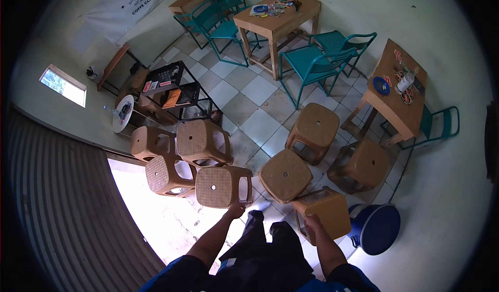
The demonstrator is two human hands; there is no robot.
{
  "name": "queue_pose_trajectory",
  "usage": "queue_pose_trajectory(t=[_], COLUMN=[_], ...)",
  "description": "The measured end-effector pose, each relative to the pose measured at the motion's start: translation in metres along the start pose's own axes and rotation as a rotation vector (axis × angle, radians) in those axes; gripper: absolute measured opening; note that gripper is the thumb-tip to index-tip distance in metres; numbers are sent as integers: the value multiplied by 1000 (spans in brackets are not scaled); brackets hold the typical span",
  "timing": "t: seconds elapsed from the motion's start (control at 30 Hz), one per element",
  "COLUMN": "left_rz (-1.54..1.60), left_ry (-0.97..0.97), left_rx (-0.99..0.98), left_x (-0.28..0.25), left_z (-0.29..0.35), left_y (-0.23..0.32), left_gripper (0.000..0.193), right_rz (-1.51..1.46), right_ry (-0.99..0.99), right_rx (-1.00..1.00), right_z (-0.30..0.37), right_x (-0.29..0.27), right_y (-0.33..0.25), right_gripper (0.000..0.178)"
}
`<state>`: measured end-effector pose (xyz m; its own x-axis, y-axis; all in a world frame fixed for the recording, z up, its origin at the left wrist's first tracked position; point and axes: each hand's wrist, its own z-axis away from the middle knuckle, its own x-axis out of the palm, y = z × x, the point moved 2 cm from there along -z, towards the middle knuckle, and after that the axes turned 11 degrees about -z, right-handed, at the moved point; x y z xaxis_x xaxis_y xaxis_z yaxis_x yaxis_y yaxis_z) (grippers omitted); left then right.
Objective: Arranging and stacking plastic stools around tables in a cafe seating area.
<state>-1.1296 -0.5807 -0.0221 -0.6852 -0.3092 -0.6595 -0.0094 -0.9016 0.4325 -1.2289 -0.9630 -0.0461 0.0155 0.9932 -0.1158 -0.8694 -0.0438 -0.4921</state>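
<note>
A person looks down at their own two arms, in dark blue sleeves, reaching from the lower edge over a checkered tile floor (258, 127). The right hand (313, 222), lower right of centre, has its fingers curled around the edge of a tilted tan stool (332, 215). The left hand (237, 210), at lower centre, is folded beside the near right corner of a woven-top stool (212, 180); the view is too poor to tell whether it grips that stool or only touches it.

Six more tan plastic stools (285, 173) stand across the middle of the frame, each seat with a small hole at its centre. Just right of the tilted one is a blue drum (378, 232).

At upper centre, a wooden table (278, 26) carries small items, with teal chairs (311, 65) around it. A second table (410, 112) at right holds a blue dish (381, 86) and a clear container (405, 82). At upper left are a black shelf unit (165, 76) and a white round stand (120, 120); a ribbed shutter (57, 203) fills the lower left, beside bright light on the floor.
</note>
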Motion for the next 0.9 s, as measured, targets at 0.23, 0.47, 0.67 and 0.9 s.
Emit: queue_pose_trajectory(t=[0.23,0.47,0.67,0.9], left_rz=[-119,-21,-114,-2], left_ry=[64,244,334,15], left_rx=[75,-11,-8,33], left_x=[21,0,-34,-35], left_z=[-117,-184,-235,-265], left_y=[-1,40,24,61], left_gripper=[27,25,33,56], right_rz=[-210,-346,-407,-783], right_ry=[-41,269,284,355], right_rx=[18,-35,132,3], right_z=[-51,-92,-142,-184], right_x=[49,61,100,92], right_y=[-17,-30,-37,-12], right_gripper=[18,23,38,54])
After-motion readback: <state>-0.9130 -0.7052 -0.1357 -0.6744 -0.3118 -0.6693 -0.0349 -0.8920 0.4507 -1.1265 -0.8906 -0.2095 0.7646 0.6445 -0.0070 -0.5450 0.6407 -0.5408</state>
